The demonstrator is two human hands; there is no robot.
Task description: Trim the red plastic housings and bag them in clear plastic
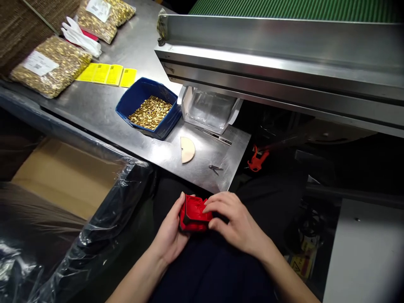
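Note:
Low in the middle of the head view is a small red plastic housing with a black edge (195,209), tilted so its hollow inside shows. My left hand (172,231) is closed around its left side, thumb along the edge and the other fingers mostly hidden beneath. On the right side, the curled fingertips and thumb of my right hand (235,221) rest against the same housing. Above the hands, on the metal table (151,153), lie a cream half-round disc (187,150), a small pair of nippers (216,169) and slim metal tweezers (217,136).
A blue bin (126,103) of small brass-coloured parts stands beside a clear-lined white bin (229,120). Bags of brass parts (53,65), yellow labels (113,75) and white gloves (80,38) lie further left. A metal conveyor frame (268,63) overhangs the right; a plastic-lined carton (69,176) is at left.

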